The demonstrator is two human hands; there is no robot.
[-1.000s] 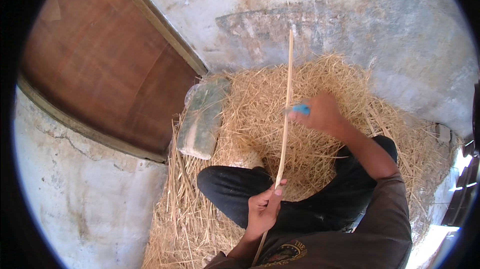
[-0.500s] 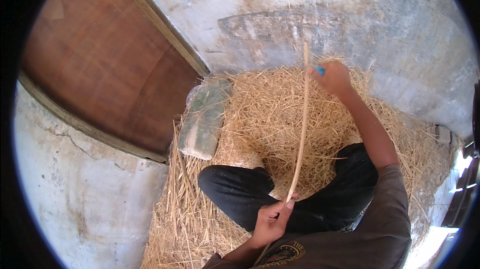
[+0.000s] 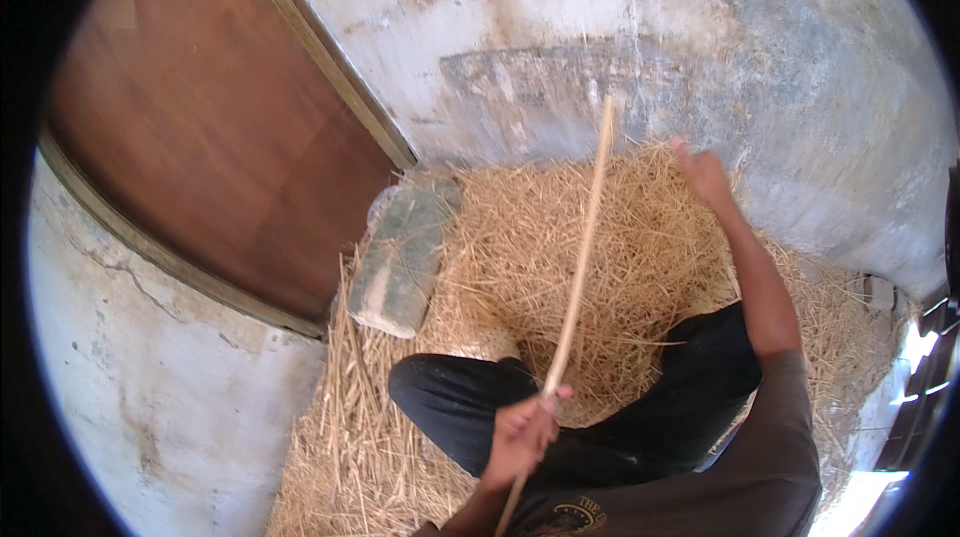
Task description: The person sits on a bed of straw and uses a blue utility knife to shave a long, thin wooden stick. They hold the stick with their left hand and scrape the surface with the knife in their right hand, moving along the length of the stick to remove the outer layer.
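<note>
Our right hand (image 3: 703,175) swung further out past the stick's tip, grip unclear, our left hand (image 3: 520,434) clamped on the thin stick (image 3: 580,272), slanting up over the straw (image 3: 620,267).

Brown wooden door (image 3: 210,127), weathered plaster wall (image 3: 700,27), grey stone block (image 3: 400,262) lying on straw pile (image 3: 640,257)

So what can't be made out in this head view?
- Right hand: motion-blurred, so whether it holds anything is unclear.
- Stick: its lower end is hidden behind the left hand and the shirt.
- Grey block on the straw: too indistinct to identify.
- Lower right corner: washed out by glare.
</note>
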